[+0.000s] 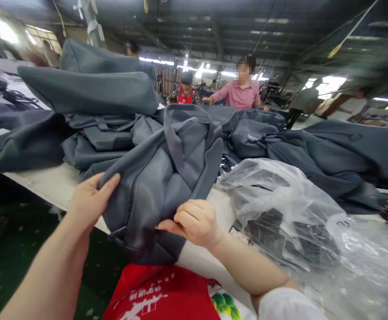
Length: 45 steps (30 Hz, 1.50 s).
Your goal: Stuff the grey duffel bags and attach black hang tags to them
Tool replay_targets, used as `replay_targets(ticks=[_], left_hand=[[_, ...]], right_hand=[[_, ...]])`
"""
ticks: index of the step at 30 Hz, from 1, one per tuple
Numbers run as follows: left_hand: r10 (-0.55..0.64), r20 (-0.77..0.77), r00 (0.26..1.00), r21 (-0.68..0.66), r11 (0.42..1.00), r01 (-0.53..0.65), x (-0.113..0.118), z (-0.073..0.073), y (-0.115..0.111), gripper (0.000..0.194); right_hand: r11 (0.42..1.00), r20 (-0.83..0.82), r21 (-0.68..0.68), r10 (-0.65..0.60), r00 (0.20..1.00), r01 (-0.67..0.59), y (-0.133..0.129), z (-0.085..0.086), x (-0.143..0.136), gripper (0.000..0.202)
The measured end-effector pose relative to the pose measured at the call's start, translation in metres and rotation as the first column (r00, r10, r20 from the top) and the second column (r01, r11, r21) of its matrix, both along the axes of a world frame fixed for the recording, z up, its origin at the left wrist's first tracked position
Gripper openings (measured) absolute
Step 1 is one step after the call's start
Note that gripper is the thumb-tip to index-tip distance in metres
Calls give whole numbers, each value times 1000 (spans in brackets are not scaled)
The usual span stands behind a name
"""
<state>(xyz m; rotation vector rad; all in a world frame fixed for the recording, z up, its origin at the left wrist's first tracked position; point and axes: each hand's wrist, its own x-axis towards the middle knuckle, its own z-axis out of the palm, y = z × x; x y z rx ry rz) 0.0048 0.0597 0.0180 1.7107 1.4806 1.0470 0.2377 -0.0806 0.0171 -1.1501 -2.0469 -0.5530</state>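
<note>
A dark blue-grey bag (154,186) with a looped strap (175,144) lies over the front edge of the white table, its lower end hanging near the red apron. My left hand (92,195) grips the bag's left edge, thumb on top and the other fingers hidden behind the material. On the lower right part of the bag is my right hand (194,222), its fingers curled closed on the material and its thumb pointing left.
Piled grey bags (94,91) stand behind and to the left, more grey bags (317,155) to the right. Clear plastic bags (280,191) with dark contents cover the right front of the table (54,182). A person in pink (243,91) and one in a red apron (184,94) are across.
</note>
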Motion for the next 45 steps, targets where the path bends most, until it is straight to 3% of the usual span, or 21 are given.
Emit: replay_targets(ticks=[3,6,9,12,17,23,28,32,40,45], left_hand=[[29,16,999,-57,998,-28,-16,14,16,66],[81,-128,989,-22,996,-84,-27,1,18,57],[71,-106,992,-59,995,-78,-35,-17,10,55],[58,-89,994,-53,997,-63,-40,-27,2,56],[42,-159,986,12,999,-40,-40,-27,-3,52],[35,-178,983,26,999,-31,-38,-25,-8,46],[40,-190,981,30,999,-35,-36,-24,-9,38],[62,-166,984,64,997,-52,-36,-28,-8,37],[43,-177,983,32,999,-38,-35,-25,-14,38],[55,-170,984,41,998,-48,-34,-27,-14,35]], right_hand=[[1000,28,3,17,999,-18,5,-1,-2,44],[999,26,-21,34,999,-33,14,-4,-6,42],[997,11,-48,67,998,-66,21,-6,-10,42],[992,-37,-110,56,998,-59,25,-4,-16,44],[935,-139,-353,-26,990,-25,27,2,-23,46],[909,-149,-416,-47,988,-20,27,7,-29,42],[864,-241,-490,-10,970,-113,31,7,-33,27],[834,-327,-509,41,944,-212,34,5,-33,27],[853,-365,-469,50,929,-230,28,8,-35,40],[843,-406,-459,81,910,-280,26,11,-36,24]])
